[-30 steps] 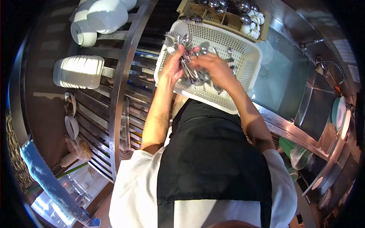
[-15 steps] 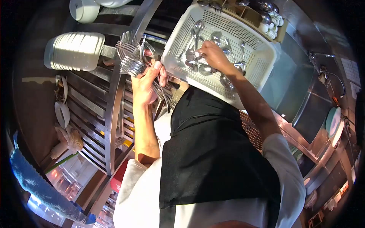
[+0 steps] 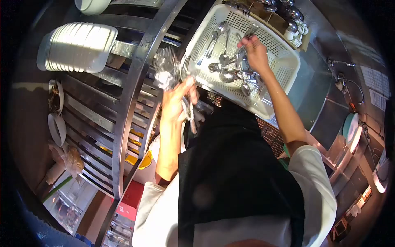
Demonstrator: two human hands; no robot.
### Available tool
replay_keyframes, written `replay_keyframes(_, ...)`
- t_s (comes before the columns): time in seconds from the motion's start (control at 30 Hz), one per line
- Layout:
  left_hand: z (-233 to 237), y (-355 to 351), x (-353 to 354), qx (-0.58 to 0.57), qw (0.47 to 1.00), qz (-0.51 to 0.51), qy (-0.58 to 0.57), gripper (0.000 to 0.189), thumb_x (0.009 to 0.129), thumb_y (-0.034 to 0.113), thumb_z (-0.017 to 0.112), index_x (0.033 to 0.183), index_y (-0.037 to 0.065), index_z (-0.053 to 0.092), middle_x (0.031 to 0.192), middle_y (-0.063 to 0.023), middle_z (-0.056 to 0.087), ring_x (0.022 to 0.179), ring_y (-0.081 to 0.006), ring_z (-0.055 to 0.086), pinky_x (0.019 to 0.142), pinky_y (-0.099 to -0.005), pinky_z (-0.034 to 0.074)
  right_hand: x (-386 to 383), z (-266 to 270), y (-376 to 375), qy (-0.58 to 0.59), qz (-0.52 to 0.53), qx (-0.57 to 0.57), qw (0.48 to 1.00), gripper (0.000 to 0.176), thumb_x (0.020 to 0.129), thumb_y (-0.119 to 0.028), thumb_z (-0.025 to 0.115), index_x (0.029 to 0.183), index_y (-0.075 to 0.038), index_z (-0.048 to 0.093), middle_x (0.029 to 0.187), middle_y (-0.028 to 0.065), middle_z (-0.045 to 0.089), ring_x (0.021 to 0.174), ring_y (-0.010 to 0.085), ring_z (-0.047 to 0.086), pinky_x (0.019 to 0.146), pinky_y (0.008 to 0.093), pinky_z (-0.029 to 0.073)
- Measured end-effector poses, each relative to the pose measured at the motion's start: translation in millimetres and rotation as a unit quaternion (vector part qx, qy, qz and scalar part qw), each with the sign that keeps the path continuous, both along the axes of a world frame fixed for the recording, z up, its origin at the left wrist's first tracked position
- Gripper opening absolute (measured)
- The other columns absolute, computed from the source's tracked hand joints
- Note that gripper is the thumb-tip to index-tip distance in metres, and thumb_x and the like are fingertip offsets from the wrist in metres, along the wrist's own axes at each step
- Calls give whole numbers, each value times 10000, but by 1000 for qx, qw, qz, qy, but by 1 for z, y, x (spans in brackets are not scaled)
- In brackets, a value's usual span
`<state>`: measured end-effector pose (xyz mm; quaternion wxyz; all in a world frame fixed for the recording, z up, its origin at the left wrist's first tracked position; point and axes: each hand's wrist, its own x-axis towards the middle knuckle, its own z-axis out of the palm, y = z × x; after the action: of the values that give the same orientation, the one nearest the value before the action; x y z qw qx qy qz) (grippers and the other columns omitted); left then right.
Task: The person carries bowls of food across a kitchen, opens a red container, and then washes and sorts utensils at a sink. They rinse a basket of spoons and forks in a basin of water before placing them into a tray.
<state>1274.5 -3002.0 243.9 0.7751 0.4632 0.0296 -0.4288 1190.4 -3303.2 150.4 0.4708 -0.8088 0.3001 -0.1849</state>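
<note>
The bundle of forks (image 3: 166, 71) is clamped in the left hand (image 3: 177, 101), the fist closed round the handles and the tines pointing up. It is held over the metal rack (image 3: 131, 94), just beside the white basket (image 3: 284, 70). The bundle looks stiff, fairly heavy and probably slick, so a firm grip at mid-handle suits it best. The right hand (image 3: 256, 51) is inside the basket, fingers pinched on what seems to be a single fork (image 3: 247, 36), though blur makes this uncertain. Loose spoons (image 3: 228, 76) lie beneath. A stack of white plates (image 3: 76, 47) sits on the rack.
</note>
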Motion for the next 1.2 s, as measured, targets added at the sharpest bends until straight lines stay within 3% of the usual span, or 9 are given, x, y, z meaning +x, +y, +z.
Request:
replay_keyframes(0.1, 0, -54, 13, -40, 999, 12, 27, 153, 917, 42, 700, 996, -29, 589, 968, -172, 662, 812, -254, 708, 689, -324, 599, 9, 42, 5, -79, -68, 272, 957, 230, 999, -220, 596, 933, -9, 661, 791, 73, 666, 675, 156, 635, 687, 359, 533)
replay_keyframes(0.2, -38, -95, 32, -11, 992, -91, -92, 348, 876, 28, 745, 1169, -60, 577, 1197, -186, 653, 1084, -255, 668, 920, -360, 562, 23, 79, 37, -62, -58, 379, 922, 255, 953, -212, 690, 1056, 16, 646, 886, 61, 636, 779, 157, 633, 732, 296, 545)
replay_keyframes(0.5, -67, -145, 57, 6, 971, -191, -144, 280, 871, -1, 720, 1136, -64, 650, 1030, -126, 719, 852, -199, 699, 803, -325, 567, 27, 33, 25, -157, 128, 582, 787, 349, 1001, -356, 619, 1142, -43, 681, 1114, 41, 702, 1029, 138, 642, 772, 309, 522)
replay_keyframes(0.57, -72, -143, 60, 27, 971, -190, -143, 250, 883, -7, 699, 1122, -63, 654, 982, -123, 729, 800, -200, 705, 776, -323, 572, 16, 23, 20, -5, -51, 304, 951, 288, 965, -328, 654, 1102, -80, 703, 1139, 42, 699, 932, 188, 655, 710, 366, 516)
replay_keyframes(0.6, -74, -138, 63, 49, 964, -175, -197, 200, 890, -7, 687, 1082, -61, 670, 937, -117, 733, 756, -190, 699, 756, -314, 569, 7, 1, 19, -7, -53, 304, 951, 288, 965, -328, 654, 1102, -80, 703, 1139, 42, 699, 932, 188, 655, 710, 366, 516)
replay_keyframes(0.67, -75, -125, 61, 48, 947, -126, -292, 98, 889, -11, 668, 971, -38, 714, 872, -94, 745, 748, -153, 689, 745, -292, 549, -11, -61, 18, 273, 100, -116, 950, 231, 921, -252, 632, 1096, -135, 726, 1028, 76, 695, 1035, 255, 616, 816, 417, 480)
replay_keyframes(0.77, -75, -97, 58, 132, 902, -131, -389, 150, 835, 59, 750, 968, -9, 746, 896, -40, 748, 796, -108, 650, 771, -284, 513, -40, -52, 49, 173, 89, -297, 935, 198, 886, -183, 618, 1048, -171, 731, 1015, 103, 699, 1101, 312, 580, 911, 456, 432)
replay_keyframes(1.03, -74, -108, 54, 144, 952, -61, -262, 142, 868, 79, 762, 948, -5, 679, 841, -60, 686, 737, -156, 644, 723, -322, 543, -75, -36, 11, 307, 135, -365, 869, 262, 865, -96, 558, 1100, -83, 672, 1098, 118, 657, 1196, 304, 529, 976, 442, 398)
replay_keyframes(1.2, -61, -122, 55, -37, 998, -53, -22, 143, 942, 145, 696, 929, 32, 610, 735, -41, 586, 640, -157, 582, 608, -311, 543, -94, -42, 6, 248, 182, -425, 851, 222, 759, -129, 663, 962, -46, 698, 1063, 108, 636, 1115, 275, 556, 954, 405, 424)
